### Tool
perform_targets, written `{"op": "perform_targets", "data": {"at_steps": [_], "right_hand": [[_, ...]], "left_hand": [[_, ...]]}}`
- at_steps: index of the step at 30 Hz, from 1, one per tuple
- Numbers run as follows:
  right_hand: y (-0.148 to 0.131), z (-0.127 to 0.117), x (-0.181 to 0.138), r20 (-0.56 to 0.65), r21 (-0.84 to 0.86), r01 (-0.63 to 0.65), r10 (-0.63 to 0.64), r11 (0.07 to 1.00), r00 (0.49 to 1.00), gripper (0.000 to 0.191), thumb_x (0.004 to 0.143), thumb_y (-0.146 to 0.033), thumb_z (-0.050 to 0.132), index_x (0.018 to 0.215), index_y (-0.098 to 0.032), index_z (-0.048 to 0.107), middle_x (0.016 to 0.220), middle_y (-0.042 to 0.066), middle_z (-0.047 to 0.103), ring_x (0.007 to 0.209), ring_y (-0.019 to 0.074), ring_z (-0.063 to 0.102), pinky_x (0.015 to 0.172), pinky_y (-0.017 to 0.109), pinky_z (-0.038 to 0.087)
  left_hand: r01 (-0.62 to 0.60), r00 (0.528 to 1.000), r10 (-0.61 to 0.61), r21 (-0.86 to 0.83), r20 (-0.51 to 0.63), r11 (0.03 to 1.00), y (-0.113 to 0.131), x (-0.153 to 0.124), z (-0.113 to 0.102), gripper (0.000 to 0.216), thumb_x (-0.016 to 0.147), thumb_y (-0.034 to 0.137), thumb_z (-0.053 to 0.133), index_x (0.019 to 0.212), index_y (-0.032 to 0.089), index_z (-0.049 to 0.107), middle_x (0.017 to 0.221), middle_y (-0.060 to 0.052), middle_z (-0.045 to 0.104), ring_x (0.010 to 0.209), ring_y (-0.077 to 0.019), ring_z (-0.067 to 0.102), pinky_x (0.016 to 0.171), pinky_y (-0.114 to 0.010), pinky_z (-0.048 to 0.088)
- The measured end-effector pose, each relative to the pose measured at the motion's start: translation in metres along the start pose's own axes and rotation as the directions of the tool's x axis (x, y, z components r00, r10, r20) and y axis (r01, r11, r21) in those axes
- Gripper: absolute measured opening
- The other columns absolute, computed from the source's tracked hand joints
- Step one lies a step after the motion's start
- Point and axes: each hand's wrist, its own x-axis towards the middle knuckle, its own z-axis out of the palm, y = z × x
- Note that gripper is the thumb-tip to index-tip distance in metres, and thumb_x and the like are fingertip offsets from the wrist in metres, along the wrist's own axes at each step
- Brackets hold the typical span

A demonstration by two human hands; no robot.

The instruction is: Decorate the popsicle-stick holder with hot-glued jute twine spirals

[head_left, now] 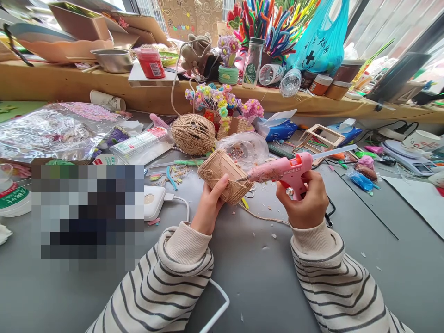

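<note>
My left hand point(210, 203) is closed around a small wooden holder point(225, 170) with twine wrapped about its ends, tilted above the table. In my right hand point(307, 201) is a pink hot glue gun point(279, 170), a pale glue stick point(335, 151) poking out of its back. The gun's nozzle meets the holder's right side, near the twine; whether glue is coming out I cannot tell. A loose strand of twine point(263, 216) trails from the holder across the table toward my right wrist. Behind the holder lies a big ball of twine point(193, 134).
A white charger box point(154, 203) with a cable stands left of my left hand. Beyond are crocheted flowers point(217, 99), a blue tissue pack point(277, 128) and a clear plastic bag point(244, 148). A kitchen scale point(409, 156) is at right. Jars and pipe cleaners point(267, 32) crowd the back ledge.
</note>
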Motion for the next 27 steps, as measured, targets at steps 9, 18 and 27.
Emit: {"op": "perform_targets", "data": {"at_steps": [9, 18, 27], "right_hand": [[0.0003, -0.0007, 0.0011, -0.003, -0.002, 0.009, -0.009, 1.0, 1.0, 0.033, 0.062, -0.032, 0.062, 0.088, -0.019, 0.046, 0.073, 0.001, 0.053, 0.058, 0.013, 0.052, 0.045, 0.024, 0.042], [-0.0003, -0.0027, 0.0014, 0.0, -0.003, -0.002, 0.002, 1.0, 1.0, 0.034, 0.061, -0.032, 0.063, 0.087, -0.019, 0.046, 0.073, 0.001, 0.053, 0.057, 0.0119, 0.051, 0.044, 0.023, 0.042], [-0.0004, -0.003, 0.0026, -0.018, -0.007, -0.003, 0.003, 1.0, 1.0, 0.033, 0.061, -0.033, 0.062, 0.087, -0.019, 0.046, 0.072, 0.0, 0.053, 0.054, 0.0112, 0.049, 0.043, 0.024, 0.042]], "left_hand": [[-0.024, 0.999, 0.024, 0.004, -0.024, 1.0, 0.0009, -0.0011, 0.0014, 0.051, 0.076, 0.028, 0.052, 0.125, 0.027, 0.038, 0.118, 0.002, 0.056, 0.113, -0.021, 0.047, 0.098, -0.038, 0.038], [-0.034, 0.999, 0.034, 0.0, -0.005, 0.999, 0.0014, -0.0008, 0.0014, 0.052, 0.077, 0.027, 0.05, 0.127, 0.028, 0.035, 0.121, 0.002, 0.054, 0.114, -0.0203, 0.046, 0.101, -0.038, 0.035], [-0.024, 1.0, 0.024, 0.012, -0.018, 1.0, 0.0018, -0.0012, 0.0019, 0.051, 0.076, 0.03, 0.05, 0.125, 0.025, 0.039, 0.123, 0.001, 0.052, 0.117, -0.0214, 0.043, 0.1, -0.04, 0.035]]}}
